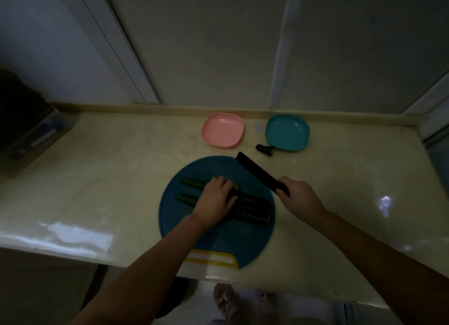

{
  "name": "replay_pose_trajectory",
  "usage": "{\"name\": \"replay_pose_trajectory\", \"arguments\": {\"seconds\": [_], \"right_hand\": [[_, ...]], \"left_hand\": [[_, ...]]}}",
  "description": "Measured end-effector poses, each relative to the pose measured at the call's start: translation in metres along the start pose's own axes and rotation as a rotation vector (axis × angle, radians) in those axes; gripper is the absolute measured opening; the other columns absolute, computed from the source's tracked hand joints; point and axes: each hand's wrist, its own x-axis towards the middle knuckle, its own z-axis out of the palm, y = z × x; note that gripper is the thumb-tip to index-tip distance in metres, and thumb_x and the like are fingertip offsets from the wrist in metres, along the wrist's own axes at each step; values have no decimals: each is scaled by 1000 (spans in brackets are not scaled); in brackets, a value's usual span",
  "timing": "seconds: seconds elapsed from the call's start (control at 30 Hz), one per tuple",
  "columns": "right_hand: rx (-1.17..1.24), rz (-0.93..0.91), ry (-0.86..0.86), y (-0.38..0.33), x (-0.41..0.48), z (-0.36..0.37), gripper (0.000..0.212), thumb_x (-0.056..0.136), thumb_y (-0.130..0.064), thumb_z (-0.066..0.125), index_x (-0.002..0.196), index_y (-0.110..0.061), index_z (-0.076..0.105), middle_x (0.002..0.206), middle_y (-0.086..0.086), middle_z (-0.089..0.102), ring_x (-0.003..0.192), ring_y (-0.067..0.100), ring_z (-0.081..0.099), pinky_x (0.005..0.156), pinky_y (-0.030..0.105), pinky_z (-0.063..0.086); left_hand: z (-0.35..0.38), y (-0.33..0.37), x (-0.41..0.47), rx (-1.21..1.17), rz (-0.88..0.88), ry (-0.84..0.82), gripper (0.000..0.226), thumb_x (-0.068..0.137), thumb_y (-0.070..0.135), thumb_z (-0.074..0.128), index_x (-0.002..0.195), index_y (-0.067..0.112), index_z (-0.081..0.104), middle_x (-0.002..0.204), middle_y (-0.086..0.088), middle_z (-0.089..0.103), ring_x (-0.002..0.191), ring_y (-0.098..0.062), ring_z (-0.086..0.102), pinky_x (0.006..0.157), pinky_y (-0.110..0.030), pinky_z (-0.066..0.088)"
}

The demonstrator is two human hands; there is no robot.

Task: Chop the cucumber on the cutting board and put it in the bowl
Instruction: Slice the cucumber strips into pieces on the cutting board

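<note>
Two long dark green cucumber halves (252,209) lie side by side on the round blue cutting board (218,242). My left hand (215,201) lies over their middle, fingers curled on them and holding them down. My right hand (297,196) grips the handle of a black knife (255,173), whose blade points up and left above the board's far right edge, clear of the cucumber. A pink bowl (222,130) and a teal bowl (287,132) stand behind the board, both with nothing inside.
A cut cucumber end (265,150) lies on the counter just in front of the teal bowl. A dark box (31,130) stands at the counter's left end. The cream counter (109,179) ends in a front edge near me; a wall runs behind.
</note>
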Motion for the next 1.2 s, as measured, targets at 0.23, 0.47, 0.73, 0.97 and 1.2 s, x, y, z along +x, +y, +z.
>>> {"name": "replay_pose_trajectory", "arguments": {"seconds": [0.23, 0.47, 0.73, 0.97, 1.2], "right_hand": [[12, -5, -2, -2, -9, 4, 20, 92, -16, 53, 107, -5, 60, 90, 14, 68, 78, 26, 64, 60, 23, 38], [39, -16, 3, -3, -16, 2, 20, 93, -15, 52, 107, -4, 59, 91, 14, 68, 77, 23, 63, 60, 22, 38], [118, 79, 37, -1, -38, 16, 22, 93, -12, 50, 110, 1, 58, 89, 17, 66, 76, 26, 62, 63, 26, 43], [208, 159, 46, -4, -51, 32, 21, 98, -16, 41, 109, -2, 52, 80, 3, 52, 58, 5, 43, 46, 13, 31], [263, 74, 18, -4, -44, 40, 52, 99, -15, 37, 147, -16, 18, 124, 6, 57, 102, 17, 58, 79, 15, 38]], "left_hand": [[21, 24, -24, 73, 162, -285, 49, 80, 27, 68, 126, 15, 56, 113, -12, 57, 101, -31, 52, 85, -40, 42], [2, 15, -36, 113, 176, -355, 43, 81, 13, 64, 123, 19, 56, 115, -12, 55, 101, -31, 50, 86, -39, 42], [-6, 20, -43, 44, 135, -441, 52, 84, 34, 62, 132, 22, 47, 123, -5, 49, 110, -21, 44, 94, -29, 37], [15, 35, 10, 42, 155, -306, 50, 88, 23, 59, 135, 19, 44, 128, -6, 49, 115, -24, 42, 99, -31, 33], [26, 19, 21, 106, 24, -148, 45, 92, 18, 53, 136, 24, 46, 119, -10, 52, 105, -27, 46, 87, -35, 34]]}}
